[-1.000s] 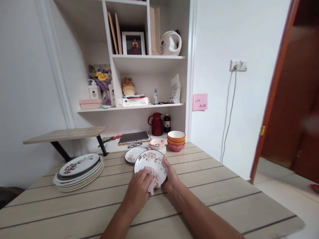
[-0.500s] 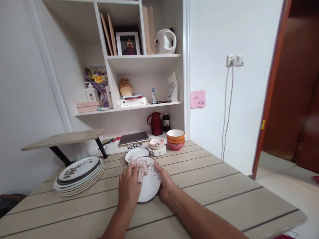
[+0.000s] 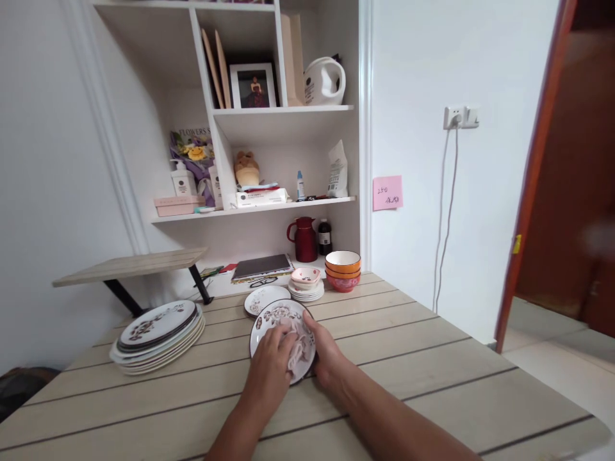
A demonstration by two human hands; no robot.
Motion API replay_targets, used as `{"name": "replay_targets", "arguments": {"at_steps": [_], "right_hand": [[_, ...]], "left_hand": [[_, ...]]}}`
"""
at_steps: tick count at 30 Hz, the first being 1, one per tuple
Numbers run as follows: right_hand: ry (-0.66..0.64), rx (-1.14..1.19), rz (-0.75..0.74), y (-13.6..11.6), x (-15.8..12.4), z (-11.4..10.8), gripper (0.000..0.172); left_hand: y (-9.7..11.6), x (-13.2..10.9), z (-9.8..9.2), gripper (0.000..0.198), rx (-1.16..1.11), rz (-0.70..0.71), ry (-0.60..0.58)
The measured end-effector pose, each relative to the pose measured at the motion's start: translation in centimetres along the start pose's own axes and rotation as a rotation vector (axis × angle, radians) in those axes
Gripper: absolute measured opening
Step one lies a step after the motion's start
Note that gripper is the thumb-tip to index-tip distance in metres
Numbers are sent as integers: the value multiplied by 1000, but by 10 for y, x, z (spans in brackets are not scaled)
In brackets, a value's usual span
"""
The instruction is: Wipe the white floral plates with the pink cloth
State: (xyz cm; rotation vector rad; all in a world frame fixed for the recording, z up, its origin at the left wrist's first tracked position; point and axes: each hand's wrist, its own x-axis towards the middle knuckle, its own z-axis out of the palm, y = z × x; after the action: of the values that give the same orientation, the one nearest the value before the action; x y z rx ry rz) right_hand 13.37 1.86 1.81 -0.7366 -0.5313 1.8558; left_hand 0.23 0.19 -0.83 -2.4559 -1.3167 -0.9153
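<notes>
A white plate [image 3: 262,326] with a dark rim and brown flower pattern is tilted up above the table. My right hand [image 3: 324,346] grips its right edge, thumb on the face and fingers behind. My left hand [image 3: 273,355] presses a crumpled pale pink cloth [image 3: 300,349] against the plate's face, fingers curled over it. Just behind lies another patterned plate [image 3: 263,298], partly covered by the held one. To the left stands a stack of larger plates [image 3: 158,323], the top one flowered.
Small dishes [image 3: 306,291] and stacked orange and red bowls [image 3: 343,272] stand at the table's back. Behind them are a dark red jug [image 3: 303,240], a dark bottle [image 3: 325,237] and a laptop [image 3: 263,266]. A raised wooden stand [image 3: 134,266] is at the left, near the shelving.
The cloth has moved from the plate's upper left to its lower right, with my left hand following. The plate has turned, bringing its flowers to the top. The view has shifted slightly.
</notes>
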Motion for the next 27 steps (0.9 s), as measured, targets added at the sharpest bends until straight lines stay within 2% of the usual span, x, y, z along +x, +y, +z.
{"name": "replay_targets", "arguments": {"at_steps": [4,7,9,12,15,17,18,21,22,27], "right_hand": [[65,-76,11,1,-1,1,46],[80,-121,-1,3,1,-1,43],[75,-143,-15,4,2,-2,42],[76,-149,-18,5,3,-2,41],[93,-145,-7,4,1,-1,42],[102,-145,-14,3,0,0,41],[109,-141,-19,3,-1,0,40],[156,-121,-26,2,-1,-1,37],[168,-117,-21,2,-1,-1,37],[206,-102,-4,0,-2,-2,38]], "left_hand": [[-10,4,-4,61,101,-145,10],[-21,5,-7,40,196,-328,78],[-27,6,-9,29,226,-396,80],[-30,5,-10,26,227,-408,62],[-30,5,-13,32,177,-385,78],[-31,4,-16,34,74,-417,128],[-33,4,-17,33,-28,-476,175],[-45,3,-18,20,-463,-775,359],[-50,2,-17,15,-531,-836,387],[-74,-5,-10,29,-789,-1003,560]]}}
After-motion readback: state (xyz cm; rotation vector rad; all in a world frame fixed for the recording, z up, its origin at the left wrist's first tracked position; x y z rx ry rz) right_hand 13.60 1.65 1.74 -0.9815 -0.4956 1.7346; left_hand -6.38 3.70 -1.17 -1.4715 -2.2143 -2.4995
